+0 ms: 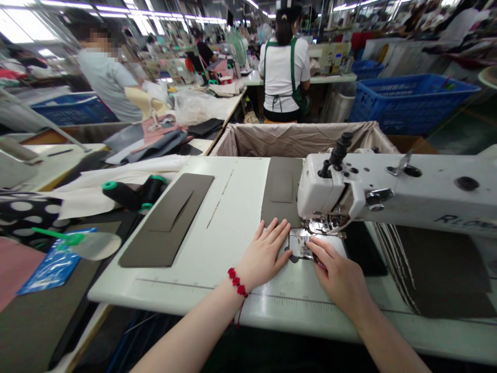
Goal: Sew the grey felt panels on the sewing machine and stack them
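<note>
My left hand (267, 254), with a red bracelet on its wrist, lies flat with fingers spread on the pale table. Its fingertips touch the near edge of a grey-brown fabric panel (285, 207) bearing a smaller rectangular patch. The panel reaches under the head of a white sewing machine (322, 186). At the metal needle plate (300, 244), my right hand (337, 274) has its thumb and fingers drawn together. Whatever they grip, if anything, is hidden. Another grey-brown panel with a patch (171, 238) rests on the table's left side.
A stack of dark panels (446, 274) lies right, beneath the machine arm. Black thread spools (122, 195) and a clear round fan with a green handle (97, 245) are at left. Behind the table stands a fabric-lined bin (303, 139); a person (285, 72) sits beyond it.
</note>
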`<state>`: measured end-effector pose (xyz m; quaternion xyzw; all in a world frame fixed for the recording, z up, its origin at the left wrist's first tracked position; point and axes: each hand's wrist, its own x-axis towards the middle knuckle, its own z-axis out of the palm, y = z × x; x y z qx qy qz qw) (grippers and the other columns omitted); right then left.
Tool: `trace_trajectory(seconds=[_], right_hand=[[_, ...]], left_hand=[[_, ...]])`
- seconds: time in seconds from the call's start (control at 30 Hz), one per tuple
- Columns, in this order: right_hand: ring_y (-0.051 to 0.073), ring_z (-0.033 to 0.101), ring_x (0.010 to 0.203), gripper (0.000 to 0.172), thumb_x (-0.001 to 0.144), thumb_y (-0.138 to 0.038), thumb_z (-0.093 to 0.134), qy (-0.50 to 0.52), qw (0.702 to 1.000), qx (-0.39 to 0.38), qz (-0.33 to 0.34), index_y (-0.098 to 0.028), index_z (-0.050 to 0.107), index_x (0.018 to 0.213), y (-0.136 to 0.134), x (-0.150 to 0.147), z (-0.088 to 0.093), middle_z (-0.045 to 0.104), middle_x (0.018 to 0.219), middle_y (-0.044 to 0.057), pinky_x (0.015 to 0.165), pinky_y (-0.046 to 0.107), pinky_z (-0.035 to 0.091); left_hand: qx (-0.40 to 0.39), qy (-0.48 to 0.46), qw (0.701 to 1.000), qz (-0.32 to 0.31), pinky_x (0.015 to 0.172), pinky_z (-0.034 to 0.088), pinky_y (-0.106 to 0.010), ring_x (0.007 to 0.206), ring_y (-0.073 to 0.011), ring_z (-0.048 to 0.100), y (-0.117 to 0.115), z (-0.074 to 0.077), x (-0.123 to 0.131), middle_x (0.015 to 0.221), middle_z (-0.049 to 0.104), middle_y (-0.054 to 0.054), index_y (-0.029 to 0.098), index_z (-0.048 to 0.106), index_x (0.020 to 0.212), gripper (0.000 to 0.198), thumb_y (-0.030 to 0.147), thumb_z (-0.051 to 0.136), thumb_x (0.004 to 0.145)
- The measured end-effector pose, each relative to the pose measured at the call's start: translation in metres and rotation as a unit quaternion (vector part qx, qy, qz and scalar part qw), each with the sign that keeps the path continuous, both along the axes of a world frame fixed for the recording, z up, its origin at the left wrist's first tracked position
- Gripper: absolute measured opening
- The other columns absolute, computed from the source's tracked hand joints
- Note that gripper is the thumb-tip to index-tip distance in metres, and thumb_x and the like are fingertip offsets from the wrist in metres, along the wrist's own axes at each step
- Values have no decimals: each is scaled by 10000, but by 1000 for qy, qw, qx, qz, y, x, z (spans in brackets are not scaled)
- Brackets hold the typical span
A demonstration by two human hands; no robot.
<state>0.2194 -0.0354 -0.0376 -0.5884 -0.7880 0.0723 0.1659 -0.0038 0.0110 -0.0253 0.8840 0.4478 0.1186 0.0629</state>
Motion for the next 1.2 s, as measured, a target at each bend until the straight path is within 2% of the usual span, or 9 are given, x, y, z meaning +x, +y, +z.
trace_trajectory(seconds=[0.33, 0.73, 1.03, 1.13, 1.2], right_hand=[[169, 666, 967, 452, 900, -165, 460, 3, 1000, 4, 3, -303, 501, 1329, 1, -1, 0, 503, 1415, -14, 689, 288, 557], [182, 681, 912, 487, 874, -148, 468, 5, 1000, 19, 2, -308, 500, 1333, 0, -1, -1, 524, 1397, 5, 709, 310, 575], [181, 665, 974, 442, 887, -155, 454, 2, 999, 39, 0, -283, 527, 1304, -2, -4, 3, 542, 1378, 10, 729, 292, 563], [178, 663, 980, 425, 891, -170, 457, -3, 999, 48, 0, -278, 537, 1294, -3, -5, 5, 550, 1368, 11, 711, 286, 558], [177, 659, 987, 416, 892, -179, 457, -6, 998, 55, 1, -276, 543, 1288, -4, -6, 7, 558, 1360, 10, 707, 282, 555]], left_hand=[[-3, 12, 1000, 6, 1192, 116, -470, 1460, -240, 137, 0, 1, 0, 1572, 211, -28, 231, 185, 1517, 618, 445, 392, 975], [8, -4, 1000, 4, 1187, 150, -471, 1457, -240, 148, 0, 0, 1, 1562, 245, -48, 234, 190, 1515, 626, 441, 413, 968], [21, -10, 1000, 1, 1177, 161, -467, 1448, -243, 188, 0, -3, 1, 1564, 238, -72, 196, 182, 1513, 647, 457, 404, 964], [28, -12, 1000, 6, 1172, 165, -466, 1431, -251, 239, -1, 0, 2, 1543, 290, -96, 163, 246, 1490, 636, 463, 420, 957], [30, -13, 999, 21, 1168, 162, -477, 1390, -252, 328, -8, 8, -2, 1496, 384, -97, 169, 339, 1446, 565, 448, 425, 961]])
